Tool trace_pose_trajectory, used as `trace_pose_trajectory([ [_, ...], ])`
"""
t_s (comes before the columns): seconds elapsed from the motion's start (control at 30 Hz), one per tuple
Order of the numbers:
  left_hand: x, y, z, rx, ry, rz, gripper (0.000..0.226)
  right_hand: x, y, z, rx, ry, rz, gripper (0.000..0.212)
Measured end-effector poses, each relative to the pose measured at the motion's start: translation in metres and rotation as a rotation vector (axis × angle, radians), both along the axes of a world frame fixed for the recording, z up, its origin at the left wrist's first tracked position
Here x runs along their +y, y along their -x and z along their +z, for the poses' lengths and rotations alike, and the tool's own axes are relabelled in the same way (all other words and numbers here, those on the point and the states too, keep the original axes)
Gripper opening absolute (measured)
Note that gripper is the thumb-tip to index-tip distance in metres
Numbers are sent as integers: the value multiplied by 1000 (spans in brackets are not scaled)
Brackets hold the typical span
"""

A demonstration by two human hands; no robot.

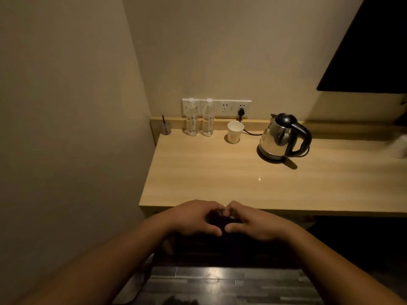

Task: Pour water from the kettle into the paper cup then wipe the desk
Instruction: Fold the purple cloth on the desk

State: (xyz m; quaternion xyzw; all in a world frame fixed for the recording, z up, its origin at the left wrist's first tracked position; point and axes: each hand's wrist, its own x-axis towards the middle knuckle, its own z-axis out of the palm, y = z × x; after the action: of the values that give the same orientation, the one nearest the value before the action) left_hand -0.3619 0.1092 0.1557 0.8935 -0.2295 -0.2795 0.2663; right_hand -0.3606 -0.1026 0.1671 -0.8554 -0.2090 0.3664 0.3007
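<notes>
Desk (220,183) front bare; cup (235,132), kettle (283,137) crowd back.

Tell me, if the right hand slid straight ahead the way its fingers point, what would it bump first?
The right hand points inward at the left hand, fingertips nearly touching already, with something dark between them. So it would probably meet that or the left hand first.

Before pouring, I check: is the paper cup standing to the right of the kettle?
No, the paper cup stands left of the kettle.

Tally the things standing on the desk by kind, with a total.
Bottles: 2
Paper cup: 1
Kettle: 1
Small jar with a stick, far left: 1
Pale thing at the right edge, too cropped to name: 1
Total: 6
</notes>
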Motion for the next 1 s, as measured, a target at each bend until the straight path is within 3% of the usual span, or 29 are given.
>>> trace_pose_trajectory([
  [0.13, 4, -7, 18, -75, -55, -86, 32, 5, -4, 15, -46, -19, 12, 30],
  [0.23, 12, -26, 27, -145, -94, -99, 21, -3, -21, 14, -17, 12, 18, 37],
  [0.57, 56, -128, -12, -314, -257, 94, 20, 7, -151, -43, -287, 132, 37, 21],
  [0.83, 84, -202, -73, -616, -365, 329, 19, 63, -260, -87, -847, 194, 102, 12],
  [1.0, 91, -202, -134, -534, -465, 266, 34, 74, -261, -142, -819, 144, 139, 12],
])
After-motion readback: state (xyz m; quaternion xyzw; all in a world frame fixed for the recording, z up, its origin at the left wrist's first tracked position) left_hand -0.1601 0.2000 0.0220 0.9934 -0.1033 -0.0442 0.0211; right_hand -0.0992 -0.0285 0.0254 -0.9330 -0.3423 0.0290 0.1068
